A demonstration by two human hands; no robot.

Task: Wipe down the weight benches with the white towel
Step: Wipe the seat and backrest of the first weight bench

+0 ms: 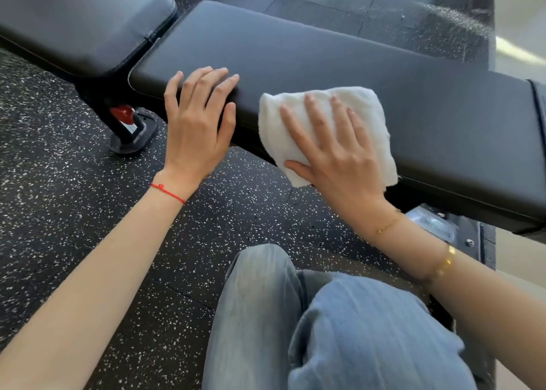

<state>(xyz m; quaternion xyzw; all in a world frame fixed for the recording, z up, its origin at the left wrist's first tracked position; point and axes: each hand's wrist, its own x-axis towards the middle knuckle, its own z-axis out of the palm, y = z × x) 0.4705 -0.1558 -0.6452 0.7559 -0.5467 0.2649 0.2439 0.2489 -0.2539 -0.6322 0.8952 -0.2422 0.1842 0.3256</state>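
A long black padded weight bench (339, 64) runs across the view from upper left to right. The folded white towel (363, 114) lies over its near edge. My right hand (334, 150) presses flat on the towel with straight, spread fingers. My left hand (198, 117) rests on the near edge of the same pad to the left of the towel, fingers straight on top and thumb on the side face. A second black bench pad (76, 20) lies at the upper left, close to the end of the first.
The floor (74, 212) is black speckled rubber. A bench foot with a red part (130, 129) stands on it left of my left hand. My knees in light blue jeans (339, 330) fill the lower middle. Bench frame metal (461, 236) shows under the pad at right.
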